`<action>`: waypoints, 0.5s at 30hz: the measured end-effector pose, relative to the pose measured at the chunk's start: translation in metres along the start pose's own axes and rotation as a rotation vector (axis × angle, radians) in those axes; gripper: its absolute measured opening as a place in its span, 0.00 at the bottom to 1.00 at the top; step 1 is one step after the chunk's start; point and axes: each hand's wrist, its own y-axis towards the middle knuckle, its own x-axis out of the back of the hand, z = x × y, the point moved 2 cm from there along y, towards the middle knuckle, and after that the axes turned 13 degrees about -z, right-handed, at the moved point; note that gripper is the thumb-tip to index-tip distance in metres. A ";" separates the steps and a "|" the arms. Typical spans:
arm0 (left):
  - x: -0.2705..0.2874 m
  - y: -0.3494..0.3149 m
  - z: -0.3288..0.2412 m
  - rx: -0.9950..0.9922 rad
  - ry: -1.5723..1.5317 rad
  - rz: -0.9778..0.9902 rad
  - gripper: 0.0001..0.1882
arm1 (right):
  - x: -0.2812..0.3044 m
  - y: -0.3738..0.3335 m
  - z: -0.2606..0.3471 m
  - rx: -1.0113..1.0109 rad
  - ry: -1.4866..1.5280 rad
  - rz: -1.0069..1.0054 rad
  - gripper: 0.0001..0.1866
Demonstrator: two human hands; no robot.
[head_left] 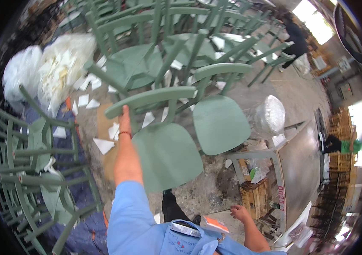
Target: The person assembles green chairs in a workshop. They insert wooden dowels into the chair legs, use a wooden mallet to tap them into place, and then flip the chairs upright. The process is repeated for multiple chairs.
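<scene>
My left hand (125, 121) is closed around the top rail of a sage-green chair's backrest, near its left end. That green chair (166, 155) stands upright before me, its rounded seat turned up. Just beyond it to the right is a second upright green chair (221, 123). My right hand (241, 213) hangs low at my right side with its fingers loosely apart and nothing visible in them. Close to it, by my waist, is a flat orange and white item (215, 224), partly hidden by my shirt.
More green chairs (134, 66) are stacked at the back, others (51, 191) at left on a blue sheet. Clear bags (64, 63) of white foam pieces stand far left. A metal-topped table (297, 170) and a plastic-wrapped bundle (271, 114) are at right. Two people are farther off.
</scene>
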 end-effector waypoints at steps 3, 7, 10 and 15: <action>-0.005 -0.040 -0.006 0.086 -0.023 0.022 0.44 | 0.002 -0.012 -0.051 -0.093 0.065 -0.021 0.22; 0.064 -0.111 0.021 -0.109 0.015 -0.066 0.38 | 0.011 -0.016 -0.120 -0.146 0.045 0.006 0.21; 0.081 -0.188 0.019 -0.286 -0.148 -0.045 0.37 | 0.016 -0.011 -0.183 -0.152 0.039 0.012 0.20; 0.069 -0.311 -0.005 -0.487 -0.367 0.016 0.31 | 0.048 0.025 -0.265 0.039 0.024 -0.010 0.19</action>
